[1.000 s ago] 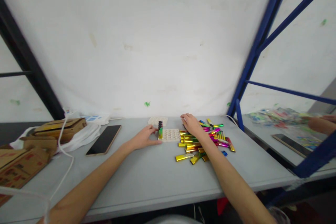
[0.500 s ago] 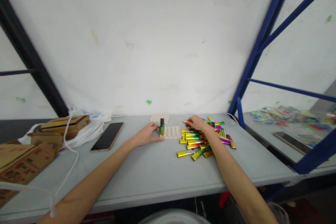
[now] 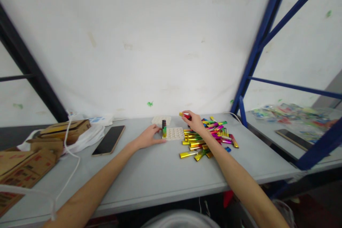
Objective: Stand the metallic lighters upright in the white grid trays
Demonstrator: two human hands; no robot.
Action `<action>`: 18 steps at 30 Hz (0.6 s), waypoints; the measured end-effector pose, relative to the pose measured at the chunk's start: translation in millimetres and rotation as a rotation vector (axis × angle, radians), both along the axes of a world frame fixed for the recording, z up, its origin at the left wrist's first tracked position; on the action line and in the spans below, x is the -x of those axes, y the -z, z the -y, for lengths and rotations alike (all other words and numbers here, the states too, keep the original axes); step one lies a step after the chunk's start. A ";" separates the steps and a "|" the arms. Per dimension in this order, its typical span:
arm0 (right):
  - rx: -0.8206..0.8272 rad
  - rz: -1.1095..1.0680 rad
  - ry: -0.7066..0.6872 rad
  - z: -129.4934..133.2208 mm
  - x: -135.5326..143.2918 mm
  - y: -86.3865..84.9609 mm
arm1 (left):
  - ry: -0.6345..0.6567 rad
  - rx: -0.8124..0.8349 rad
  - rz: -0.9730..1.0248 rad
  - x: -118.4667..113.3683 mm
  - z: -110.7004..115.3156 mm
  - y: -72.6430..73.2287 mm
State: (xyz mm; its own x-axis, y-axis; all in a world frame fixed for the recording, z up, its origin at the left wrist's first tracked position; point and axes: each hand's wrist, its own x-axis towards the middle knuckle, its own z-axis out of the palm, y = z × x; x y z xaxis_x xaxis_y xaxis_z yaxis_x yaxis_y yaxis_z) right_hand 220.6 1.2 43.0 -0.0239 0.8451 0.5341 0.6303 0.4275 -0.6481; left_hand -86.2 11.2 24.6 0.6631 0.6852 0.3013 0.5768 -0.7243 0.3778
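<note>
My left hand (image 3: pixel 148 136) is at the left end of a white tray (image 3: pixel 175 134) with rows of round hollows, fingers at its back corner and thumb at its front, gripping it. A row of upright pieces (image 3: pixel 164 130), dark above and green to yellow below, stands along the tray's left side. My right hand (image 3: pixel 194 122) is closed on a shiny gold and red strip (image 3: pixel 184 115), lifted above and behind the tray's right end. Under and beside my right forearm lies a pile of shiny strips (image 3: pixel 196 143) in gold, green, pink and red.
Another white tray (image 3: pixel 161 120) lies behind the first. To the left are a phone (image 3: pixel 109 140), a white cable (image 3: pixel 72 149) and cardboard boxes (image 3: pixel 29 167). A blue metal frame (image 3: pixel 242 92) stands on the right, with plastic bags (image 3: pixel 283 117) and another phone (image 3: pixel 294 139) beyond it.
My right hand has risen from the pile and shifted left, with a gold and red strip in its fingers. My left hand stays at the tray.
</note>
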 end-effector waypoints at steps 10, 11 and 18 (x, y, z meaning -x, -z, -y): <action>0.223 -0.640 -0.359 17.6 50.2 -2.3 | 0.015 -0.005 0.016 -0.2 -1.0 1.2; 0.254 -0.695 -0.397 19.6 53.0 -1.5 | 0.016 -0.007 0.018 -0.4 -1.1 1.1; 0.376 -0.805 -0.481 29.2 68.9 1.1 | 0.025 -0.003 0.036 -1.0 -0.8 2.0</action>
State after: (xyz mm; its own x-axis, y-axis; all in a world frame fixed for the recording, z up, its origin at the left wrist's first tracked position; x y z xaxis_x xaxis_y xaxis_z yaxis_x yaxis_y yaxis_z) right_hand 151.7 -28.0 41.9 -0.1563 0.9576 0.2421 -0.2391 0.2011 -0.9499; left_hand -85.2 12.0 22.6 0.6687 0.6676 0.3273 0.5448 -0.7395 0.3953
